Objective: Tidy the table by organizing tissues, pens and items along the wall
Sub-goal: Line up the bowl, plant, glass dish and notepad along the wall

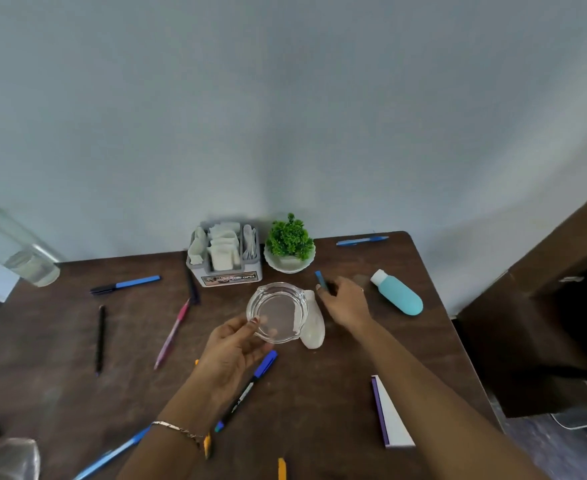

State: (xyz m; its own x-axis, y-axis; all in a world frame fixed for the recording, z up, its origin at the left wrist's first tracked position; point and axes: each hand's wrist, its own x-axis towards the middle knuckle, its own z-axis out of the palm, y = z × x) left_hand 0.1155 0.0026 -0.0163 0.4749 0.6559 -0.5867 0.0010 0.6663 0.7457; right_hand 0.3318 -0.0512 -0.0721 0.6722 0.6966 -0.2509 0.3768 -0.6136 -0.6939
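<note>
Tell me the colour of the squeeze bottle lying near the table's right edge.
Teal bottle with a white cap; head view.

Both forearms are bare up to the frame edge. The left hand (231, 355) has a thin, silver-coloured chain bracelet (178, 429) at the wrist. The right hand (346, 304) seems to have a thin ring (362, 290) on one finger.

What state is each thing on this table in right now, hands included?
Glass ashtray: empty, gripped by the left hand.
Blue pen: pinched in the right hand.
Tissue holder: upright, stocked, by the wall.
Potted plant: upright.
Teal bottle: lying down, cap on.
Blue-capped marker: capped, lying flat.
</note>
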